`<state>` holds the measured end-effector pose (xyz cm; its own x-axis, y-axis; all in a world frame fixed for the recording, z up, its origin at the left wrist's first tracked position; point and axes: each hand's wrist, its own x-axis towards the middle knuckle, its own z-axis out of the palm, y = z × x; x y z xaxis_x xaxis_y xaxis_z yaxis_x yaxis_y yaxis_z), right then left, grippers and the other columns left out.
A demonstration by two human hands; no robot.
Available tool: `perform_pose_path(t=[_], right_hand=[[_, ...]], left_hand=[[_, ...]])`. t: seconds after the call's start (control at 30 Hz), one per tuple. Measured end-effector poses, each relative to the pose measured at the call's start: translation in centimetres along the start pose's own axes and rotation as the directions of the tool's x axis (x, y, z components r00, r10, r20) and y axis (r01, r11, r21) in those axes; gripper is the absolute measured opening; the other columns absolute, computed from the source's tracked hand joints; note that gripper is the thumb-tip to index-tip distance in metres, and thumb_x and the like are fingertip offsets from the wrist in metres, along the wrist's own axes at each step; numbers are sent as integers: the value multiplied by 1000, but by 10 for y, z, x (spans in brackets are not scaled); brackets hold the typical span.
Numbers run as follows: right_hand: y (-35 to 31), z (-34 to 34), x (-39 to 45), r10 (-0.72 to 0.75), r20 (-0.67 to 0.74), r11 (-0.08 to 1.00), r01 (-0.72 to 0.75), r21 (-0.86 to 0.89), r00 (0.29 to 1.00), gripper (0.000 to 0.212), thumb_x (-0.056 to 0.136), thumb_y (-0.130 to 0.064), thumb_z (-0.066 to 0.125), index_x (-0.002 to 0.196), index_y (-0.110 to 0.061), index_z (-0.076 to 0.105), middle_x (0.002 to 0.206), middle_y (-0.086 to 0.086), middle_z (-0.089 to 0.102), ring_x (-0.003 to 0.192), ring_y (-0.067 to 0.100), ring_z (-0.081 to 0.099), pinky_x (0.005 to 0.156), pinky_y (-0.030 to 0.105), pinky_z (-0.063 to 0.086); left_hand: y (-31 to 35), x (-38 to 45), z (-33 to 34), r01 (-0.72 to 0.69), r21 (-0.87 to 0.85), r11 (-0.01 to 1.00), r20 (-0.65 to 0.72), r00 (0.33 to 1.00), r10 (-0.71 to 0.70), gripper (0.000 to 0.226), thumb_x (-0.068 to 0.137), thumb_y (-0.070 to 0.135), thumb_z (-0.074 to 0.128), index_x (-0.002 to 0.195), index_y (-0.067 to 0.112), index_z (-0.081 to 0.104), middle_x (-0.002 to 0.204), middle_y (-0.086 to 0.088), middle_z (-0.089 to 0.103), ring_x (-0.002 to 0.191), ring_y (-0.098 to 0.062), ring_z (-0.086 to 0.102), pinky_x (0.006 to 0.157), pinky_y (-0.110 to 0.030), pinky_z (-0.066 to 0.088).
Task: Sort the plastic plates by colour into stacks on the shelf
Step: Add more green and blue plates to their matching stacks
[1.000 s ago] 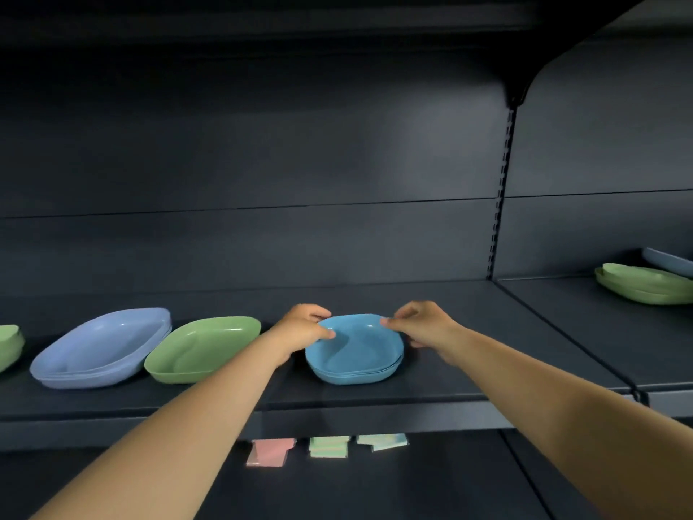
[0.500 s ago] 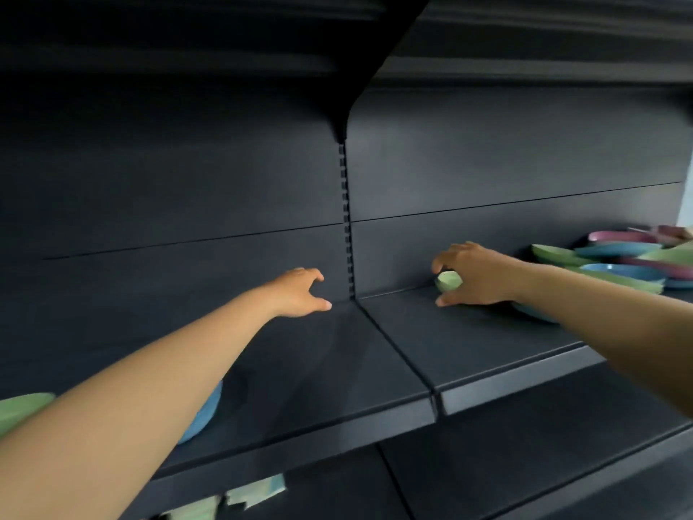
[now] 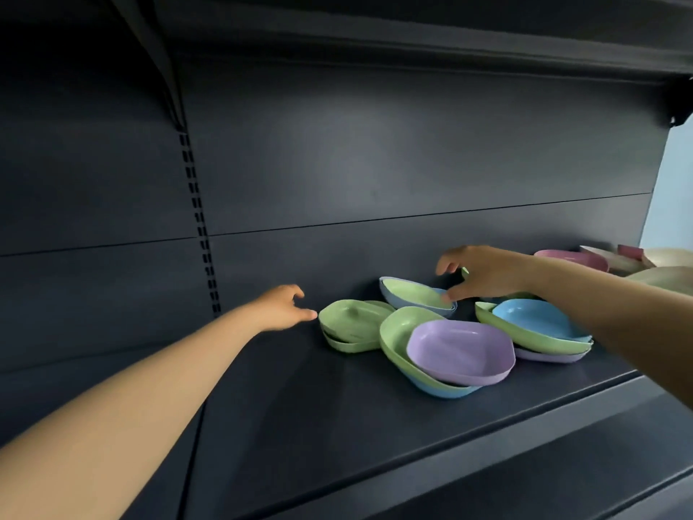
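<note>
Head view: both hands (image 3: 285, 307) (image 3: 483, 273) spread, empty, over plates (image 3: 416, 296).

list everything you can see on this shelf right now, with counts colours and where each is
green plates: two, pale green, nested, leftmost of the pile
green plate in a light blue plate: one of each, behind the pile, under the right hand
lilac plate: one, on top of a green plate and a blue plate, front of the pile
blue plate: one, on a green one and a lilac one, right of the pile
pink and cream plates: count unclear, far right, blurred
shelf: one, dark grey, with dark back panel
left hand: open, reaching toward the leftmost green plates, not touching
right hand: open, over the back green plate, thumb at its rim
</note>
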<state>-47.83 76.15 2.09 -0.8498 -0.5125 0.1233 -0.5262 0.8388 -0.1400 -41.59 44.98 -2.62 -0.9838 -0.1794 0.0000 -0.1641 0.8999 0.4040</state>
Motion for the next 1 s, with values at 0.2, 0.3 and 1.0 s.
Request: perform_pose_path(t=[0.2, 0.3, 1.0], right_hand=[[45, 14, 29, -65, 125, 996, 55, 77, 990, 44, 74, -41, 75, 112, -25, 59, 109, -9, 60, 105, 14, 58, 95, 34, 47], [53, 22, 36, -81, 258, 989, 45, 141, 963, 41, 69, -43, 80, 101, -27, 60, 93, -12, 64, 89, 11, 62, 82, 28, 51], [59, 46, 62, -132, 462, 991, 104, 85, 877, 36, 74, -41, 76, 56, -21, 53, 50, -10, 41, 51, 8, 34, 51, 21, 27]], left_hand=[[23, 44, 26, 86, -83, 993, -6, 996, -87, 60, 86, 40, 64, 136, 12, 46, 138, -4, 50, 125, -20, 48, 104, -30, 38], [31, 55, 37, 134, -48, 990, -3, 991, -134, 62, 82, 35, 70, 134, 11, 48, 130, -4, 53, 118, -20, 53, 95, -26, 41], [15, 77, 46, 364, -367, 856, 70, 929, -365, 15, 77, 4, 75, 75, 6, 60, 61, -4, 56, 48, -10, 47, 35, -13, 40]])
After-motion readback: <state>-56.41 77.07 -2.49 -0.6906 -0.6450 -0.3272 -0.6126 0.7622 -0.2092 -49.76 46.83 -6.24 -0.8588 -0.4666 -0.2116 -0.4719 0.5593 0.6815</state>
